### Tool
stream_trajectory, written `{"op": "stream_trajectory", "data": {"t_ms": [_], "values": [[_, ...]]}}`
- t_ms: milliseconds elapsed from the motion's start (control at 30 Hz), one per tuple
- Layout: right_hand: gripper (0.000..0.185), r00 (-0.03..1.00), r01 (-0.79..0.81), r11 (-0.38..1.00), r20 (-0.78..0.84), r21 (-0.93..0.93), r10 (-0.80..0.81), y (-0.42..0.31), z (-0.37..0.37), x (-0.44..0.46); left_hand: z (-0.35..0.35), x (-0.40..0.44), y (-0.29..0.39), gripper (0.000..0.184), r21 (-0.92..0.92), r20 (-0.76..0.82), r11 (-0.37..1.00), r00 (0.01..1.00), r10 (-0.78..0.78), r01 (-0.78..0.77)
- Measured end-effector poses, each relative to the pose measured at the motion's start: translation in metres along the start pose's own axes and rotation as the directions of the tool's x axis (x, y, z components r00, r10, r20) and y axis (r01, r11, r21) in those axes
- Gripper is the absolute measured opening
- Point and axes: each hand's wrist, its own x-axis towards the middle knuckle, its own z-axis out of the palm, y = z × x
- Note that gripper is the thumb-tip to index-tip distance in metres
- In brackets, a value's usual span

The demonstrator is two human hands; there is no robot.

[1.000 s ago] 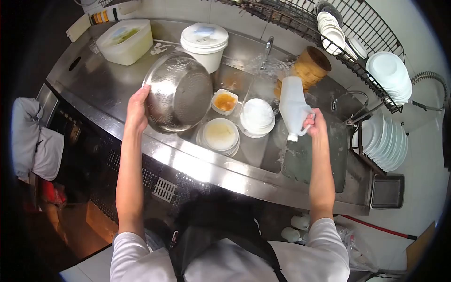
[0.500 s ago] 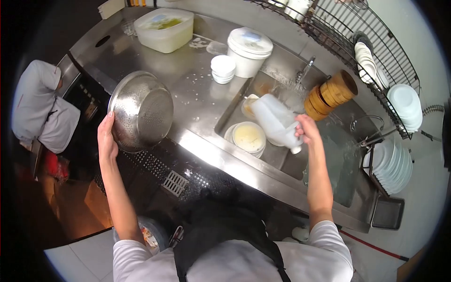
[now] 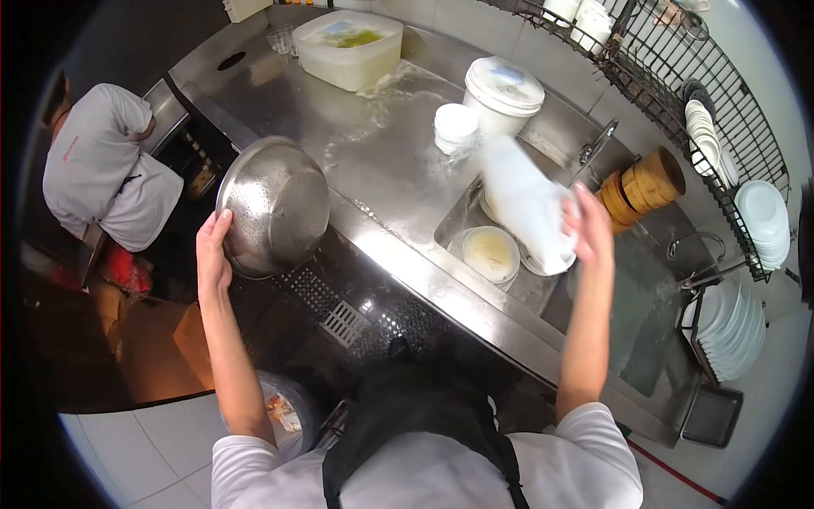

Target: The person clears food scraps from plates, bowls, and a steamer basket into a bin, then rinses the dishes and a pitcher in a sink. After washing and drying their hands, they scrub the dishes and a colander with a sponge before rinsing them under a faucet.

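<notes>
My left hand (image 3: 214, 254) grips the rim of a perforated metal colander (image 3: 275, 208), tipped on its side in front of the counter edge. My right hand (image 3: 591, 227) is closed round the handle end of a translucent white plastic jug (image 3: 521, 191), smeared by motion. The jug is above the sink, its wide end towards the counter. Below it, stacked bowls (image 3: 490, 254) stand in the sink basin, partly covered by the jug. Water spreads over the steel counter (image 3: 373, 161), around the stacked small white bowls (image 3: 456, 127).
A lidded white bucket (image 3: 502, 97) and a plastic tub (image 3: 348, 55) stand on the counter. Stacked wooden steamers (image 3: 642, 188) are beside the running tap (image 3: 599, 140). A wire rack (image 3: 678, 76) hangs at right. At left, another person (image 3: 110, 170) bends over.
The jug has swung towards the counter, and water now washes over the surface by the tub and small bowls. My left hand still holds the colander. The view has shifted left.
</notes>
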Motion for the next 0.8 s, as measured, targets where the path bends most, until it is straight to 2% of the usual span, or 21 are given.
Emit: {"op": "stream_trajectory", "data": {"t_ms": [33,67,100,133,167,200,233,267,333,367,433,467,500,567,667,733,767,800], "values": [[0.042,0.979,0.069,0.990,-0.182,-0.119,-0.090,-0.006,-0.017,-0.015,-0.003,0.002,-0.002,0.022,0.031,0.022,0.999,1.000,0.015,-0.016],[0.039,0.934,0.093,0.960,-0.311,-0.265,-0.176,-0.008,-0.046,-0.024,0.006,0.000,0.006,0.022,0.049,0.035,0.998,0.999,0.023,-0.025],[0.037,0.904,0.072,0.927,-0.369,-0.369,-0.217,-0.011,-0.079,-0.036,0.024,-0.004,0.020,0.022,0.066,0.050,0.997,0.998,0.032,-0.035],[0.034,0.907,0.062,0.917,-0.361,-0.394,-0.216,-0.006,-0.129,-0.039,0.038,-0.004,0.027,0.022,0.082,0.064,0.996,0.997,0.041,-0.046],[0.036,0.832,0.028,0.881,-0.477,-0.472,-0.282,0.005,-0.180,-0.044,0.046,0.002,0.027,0.023,0.132,0.108,0.989,0.993,0.054,-0.068],[0.045,0.728,-0.102,0.798,-0.591,-0.594,-0.347,0.008,-0.215,-0.056,0.054,0.008,0.026,0.023,0.181,0.152,0.979,0.986,0.067,-0.095],[0.055,0.625,-0.271,0.596,-0.608,-0.756,-0.489,0.019,-0.253,-0.064,0.062,0.015,0.026,0.024,0.230,0.197,0.965,0.977,0.079,-0.124],[0.065,0.503,-0.487,0.378,-0.607,-0.787,-0.615,0.030,-0.291,-0.071,0.071,0.026,0.020,0.023,0.295,0.248,0.940,0.964,0.101,-0.174],[0.064,0.397,-0.721,0.312,-0.738,-0.619,-0.546,0.033,-0.291,-0.091,0.090,0.053,0.010,0.021,0.518,0.365,0.795,0.922,0.130,-0.317],[0.062,0.411,-0.728,0.256,-0.703,-0.637,-0.580,0.045,-0.308,-0.095,0.107,0.065,0.008,0.020,0.600,0.420,0.704,0.899,0.126,-0.379],[0.060,0.445,-0.736,0.133,-0.622,-0.664,-0.644,0.067,-0.339,-0.096,0.137,0.097,-0.015,0.022,0.663,0.543,0.432,0.790,0.286,-0.612],[0.055,0.403,-0.798,0.018,-0.557,-0.602,-0.726,0.079,-0.347,-0.095,0.152,0.111,-0.022,0.023,0.690,0.606,0.271,0.741,0.290,-0.671],[0.053,0.380,-0.789,0.030,-0.526,-0.613,-0.761,0.083,-0.344,-0.095,0.167,0.124,-0.031,0.021,0.731,0.612,0.159,0.741,0.275,-0.663],[0.048,0.326,-0.770,0.051,-0.461,-0.636,-0.825,0.085,-0.336,-0.092,0.195,0.147,-0.048,0.019,0.717,0.633,0.069,0.689,0.353,-0.694],[0.037,0.508,-0.400,0.113,-0.323,-0.910,-0.799,0.121,-0.343,-0.080,0.233,0.178,-0.077,0.018,0.704,0.649,0.034,0.662,0.376,-0.709],[0.027,0.658,-0.192,0.369,-0.398,-0.909,-0.639,0.139,-0.308,-0.067,0.255,0.202,-0.100,0.018,0.677,0.679,0.030,0.640,0.358,-0.735],[0.031,0.693,-0.179,0.494,-0.465,-0.851,-0.550,0.157,-0.309,-0.057,0.265,0.217,-0.110,0.018,0.663,0.694,0.026,0.628,0.353,-0.748],[0.035,0.728,-0.175,0.611,-0.520,-0.772,-0.448,0.177,-0.303,-0.047,0.271,0.233,-0.123,0.014,0.642,0.732,-0.040,0.596,0.331,-0.766]]}}
